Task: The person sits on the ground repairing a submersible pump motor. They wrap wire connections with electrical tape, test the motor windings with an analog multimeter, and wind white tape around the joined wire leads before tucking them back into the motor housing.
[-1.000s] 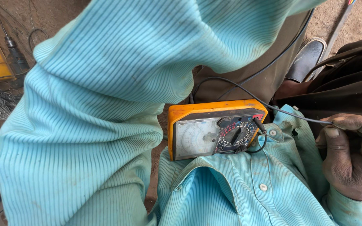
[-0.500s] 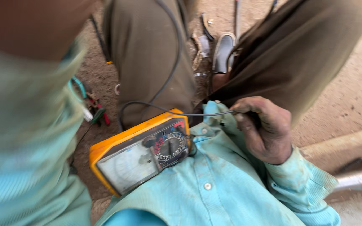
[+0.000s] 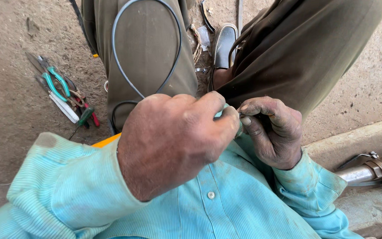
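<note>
My left hand (image 3: 173, 141) reaches across from the left with its fingers curled, and its fingertips meet those of my right hand (image 3: 273, 130) at the middle of the view. Both pinch the thin end of the meter probe (image 3: 239, 120), which is almost fully hidden between the fingers. A black lead cable (image 3: 124, 75) loops over my knee. Under my left hand only an orange corner of the meter (image 3: 107, 140) shows, resting on my light blue shirt.
Green-handled pliers (image 3: 56, 84) and screwdrivers (image 3: 85, 116) lie on the dirt ground at the left. A black shoe (image 3: 224, 44) sits between my legs. A metal pipe with a clamp (image 3: 370, 170) lies beside a concrete edge (image 3: 354, 137) at the right.
My left hand has come in over the meter and covered it. Its fingertips now join my right hand on the probe. The view has tilted further down towards my legs.
</note>
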Demonstrator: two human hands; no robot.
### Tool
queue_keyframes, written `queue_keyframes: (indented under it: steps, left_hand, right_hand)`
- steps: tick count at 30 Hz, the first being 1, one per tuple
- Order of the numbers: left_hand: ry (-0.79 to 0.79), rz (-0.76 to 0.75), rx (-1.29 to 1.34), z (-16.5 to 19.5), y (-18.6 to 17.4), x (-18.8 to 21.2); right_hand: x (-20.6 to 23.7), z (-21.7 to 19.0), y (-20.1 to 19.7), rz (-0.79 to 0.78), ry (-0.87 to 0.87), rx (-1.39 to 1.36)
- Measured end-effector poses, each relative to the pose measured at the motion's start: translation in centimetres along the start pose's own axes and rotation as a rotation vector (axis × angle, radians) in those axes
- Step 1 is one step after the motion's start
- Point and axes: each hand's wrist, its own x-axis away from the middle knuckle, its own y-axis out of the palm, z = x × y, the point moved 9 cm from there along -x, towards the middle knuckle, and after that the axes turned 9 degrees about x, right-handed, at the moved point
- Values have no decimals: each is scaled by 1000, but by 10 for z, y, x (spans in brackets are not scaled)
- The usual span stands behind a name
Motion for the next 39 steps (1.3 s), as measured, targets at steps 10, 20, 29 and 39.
queue_keyframes:
  steps: [10, 20, 29, 39]
  left_hand:
    - [22, -2, -23, -1, 11, 1]
    - [30, 21, 2, 3, 9, -1]
    - [62, 29, 23, 8, 5, 2]
    - [39, 14, 64, 7, -4, -9]
  right_hand:
    - [5, 4, 0, 31, -42, -48]
    - [11, -1, -4, 48, -130, 36]
    - [20, -7, -6, 120, -188, 108]
    - [20, -10, -8, 131, -201, 140]
